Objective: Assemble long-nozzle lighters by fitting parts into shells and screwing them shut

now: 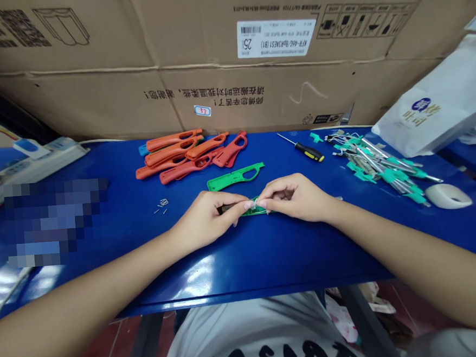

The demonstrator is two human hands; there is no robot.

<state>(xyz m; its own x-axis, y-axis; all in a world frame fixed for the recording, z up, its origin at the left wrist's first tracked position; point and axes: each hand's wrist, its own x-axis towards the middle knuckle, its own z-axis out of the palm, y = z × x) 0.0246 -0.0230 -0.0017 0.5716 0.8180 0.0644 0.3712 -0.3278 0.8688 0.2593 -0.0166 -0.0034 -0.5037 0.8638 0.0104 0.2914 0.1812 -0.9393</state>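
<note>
Both hands meet at the middle of the blue table [268, 258]. My left hand [208, 218] and my right hand [296, 198] are closed in pinches on a green plastic handle shell [251, 209] lying flat under the fingers. Their fingertips touch at a small pale part I cannot make out. A second green handle shell [234, 177] lies just behind the hands.
A pile of orange handle shells [191, 154] sits behind left. Tiny screws [162, 206] lie to the left. A black-and-yellow screwdriver [303, 148], a heap of metal rods with teal parts [378, 166], a white oval object [447, 195] and a white bag [436, 105] lie right. Cardboard boxes [230, 65] wall the back.
</note>
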